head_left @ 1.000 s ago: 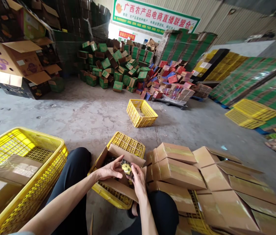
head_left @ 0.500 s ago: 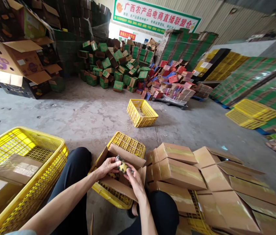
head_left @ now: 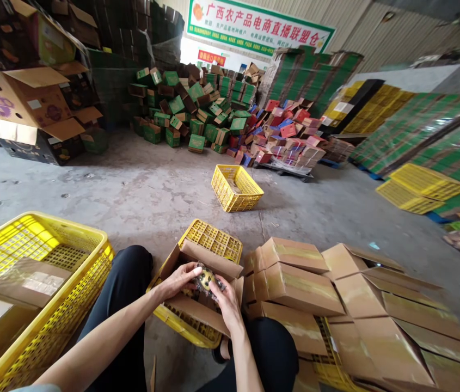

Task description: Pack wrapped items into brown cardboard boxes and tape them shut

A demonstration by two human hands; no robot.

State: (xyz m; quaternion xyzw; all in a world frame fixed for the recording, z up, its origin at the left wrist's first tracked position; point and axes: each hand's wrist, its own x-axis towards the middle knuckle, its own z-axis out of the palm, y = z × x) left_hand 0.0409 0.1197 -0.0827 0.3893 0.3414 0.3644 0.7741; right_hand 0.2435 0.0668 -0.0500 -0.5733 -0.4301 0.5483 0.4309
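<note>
Over an open cardboard box (head_left: 212,258), both my hands hold a small yellow, dark-spotted thing in clear crinkled wrap (head_left: 206,279); its exact kind does not show. My left hand (head_left: 181,279) pinches its left side between thumb and fingers. On the other side, my right hand (head_left: 225,300) closes on it with the thumb across the top. More yellow and dark wrapped pieces lie partly hidden inside the box, behind my hands. The box rests on an upturned-looking yellow plastic crate (head_left: 213,239), between my knees.
Taped cardboard cartons (head_left: 299,283) are stacked close on my right. A large yellow crate (head_left: 103,245) with cartons inside stands at my left. Ahead on the concrete floor sits another yellow crate (head_left: 238,190). Piles of green boxes (head_left: 197,128) and red boxes (head_left: 289,130) lie farther back.
The wrapped yellow thing has turned in my fingers, with its wrap now spread wider around it. My hands have shifted only slightly over the box.
</note>
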